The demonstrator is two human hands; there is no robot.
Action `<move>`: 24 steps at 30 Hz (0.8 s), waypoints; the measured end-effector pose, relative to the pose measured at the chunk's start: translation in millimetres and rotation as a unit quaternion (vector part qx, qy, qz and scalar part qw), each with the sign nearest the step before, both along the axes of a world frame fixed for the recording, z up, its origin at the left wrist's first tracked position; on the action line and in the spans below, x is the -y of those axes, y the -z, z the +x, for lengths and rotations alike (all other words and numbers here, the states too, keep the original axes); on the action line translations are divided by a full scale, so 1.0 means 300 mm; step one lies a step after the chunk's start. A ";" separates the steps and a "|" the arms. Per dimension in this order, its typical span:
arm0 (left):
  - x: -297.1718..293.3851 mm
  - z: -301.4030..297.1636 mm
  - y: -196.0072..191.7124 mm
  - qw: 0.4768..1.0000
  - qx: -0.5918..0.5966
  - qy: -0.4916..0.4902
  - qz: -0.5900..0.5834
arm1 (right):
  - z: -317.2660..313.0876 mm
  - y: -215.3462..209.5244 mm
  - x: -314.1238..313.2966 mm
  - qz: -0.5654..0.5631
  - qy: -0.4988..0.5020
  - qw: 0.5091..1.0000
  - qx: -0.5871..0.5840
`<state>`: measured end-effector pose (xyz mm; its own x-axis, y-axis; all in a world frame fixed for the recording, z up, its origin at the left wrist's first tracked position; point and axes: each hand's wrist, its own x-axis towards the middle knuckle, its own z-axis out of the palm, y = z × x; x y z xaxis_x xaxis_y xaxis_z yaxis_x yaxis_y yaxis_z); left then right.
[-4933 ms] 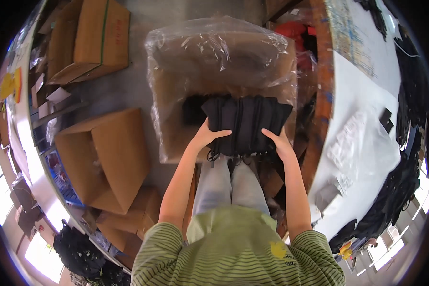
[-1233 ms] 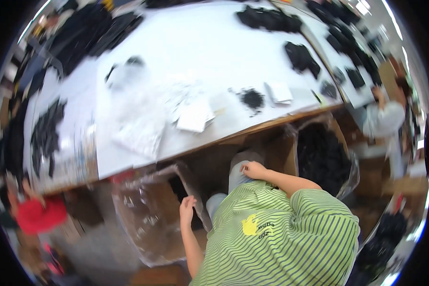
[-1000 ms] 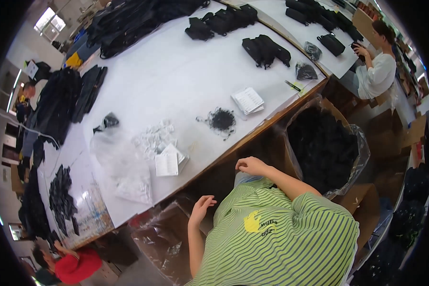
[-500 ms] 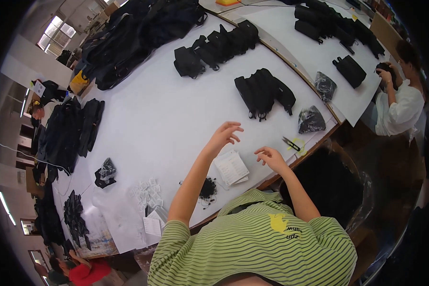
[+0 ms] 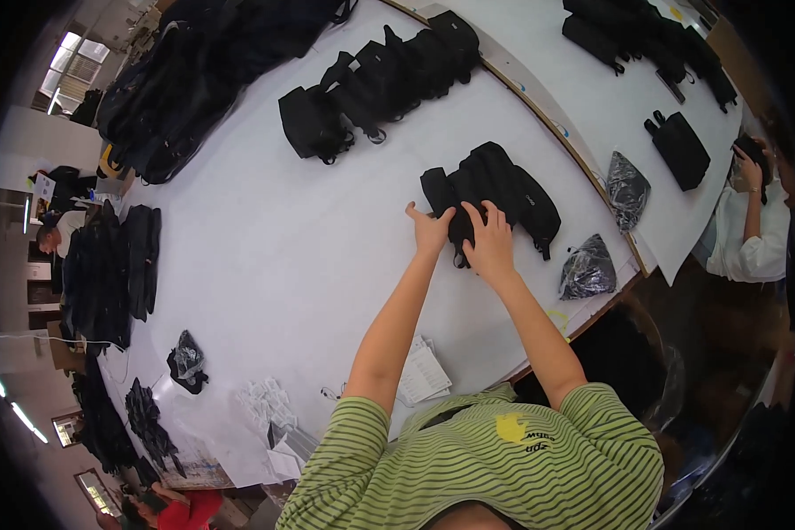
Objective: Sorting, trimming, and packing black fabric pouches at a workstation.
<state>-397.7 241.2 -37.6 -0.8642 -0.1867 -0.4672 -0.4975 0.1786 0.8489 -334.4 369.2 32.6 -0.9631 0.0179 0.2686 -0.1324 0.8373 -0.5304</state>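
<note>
So both arms are stretched out across the white table [image 5: 265,265], and a small pile of black bags [image 5: 495,190] is being reached for near the far right part of it. The pile is laid flat with the bags overlapping like fallen dominoes, probably so that each one can be peeled off or squared up easily. The left hand [image 5: 428,230] is pressed on the near left corner of the pile, fingers spread and flat, nothing really gripped. The right hand [image 5: 490,243] is laid on the near edge just beside it, fingers curled over the fabric; whether a bag is actually pinched can't be told from this angle.

A longer row of black bags [image 5: 375,79] is lined up further back, well apart from the hands, likely sorted already. Two dark plastic-wrapped bundles [image 5: 587,265] are parked by the table's right edge, near the pile but not touching it. A stack of paper slips [image 5: 424,371] is left close to the body, untouched. Another person in a white top [image 5: 751,230] is seen at the far right, busy with something else.
</note>
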 end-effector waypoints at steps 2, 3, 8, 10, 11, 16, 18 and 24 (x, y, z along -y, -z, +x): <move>0.040 0.024 0.012 0.997 -0.077 -0.001 0.007 | -0.037 0.050 -0.005 0.064 -0.012 0.997 0.033; 0.082 0.038 0.005 0.998 -0.070 -0.012 0.001 | -0.043 0.054 0.006 0.048 -0.037 0.997 0.053; 0.233 0.120 -0.086 0.991 -0.080 -0.089 0.065 | -0.067 0.051 -0.010 -0.043 -0.050 0.989 0.133; 0.307 0.171 -0.115 0.989 -0.121 -0.078 0.040 | -0.070 0.027 -0.003 -0.112 -0.058 0.988 0.093; 0.332 0.198 -0.147 0.994 -0.091 -0.048 0.042 | -0.074 0.035 -0.008 -0.264 -0.046 0.956 0.118; 0.487 0.334 -0.106 0.940 -0.160 0.120 -0.278 | -0.050 0.115 0.155 -0.738 -0.018 0.561 0.374; 0.460 0.349 -0.101 0.970 -0.115 0.034 -0.210 | -0.010 0.220 0.263 -0.652 -0.026 0.587 0.479; 0.444 0.379 -0.154 0.983 -0.014 -0.059 -0.173 | 0.057 0.330 0.375 -0.259 -0.036 0.937 0.232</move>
<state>-283.9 107.9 8.5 -0.8386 -0.4299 -0.3345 -0.5094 0.4016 0.7610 -317.5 256.7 -66.3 -0.9777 -0.0389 -0.2065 0.1674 0.4499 -0.8772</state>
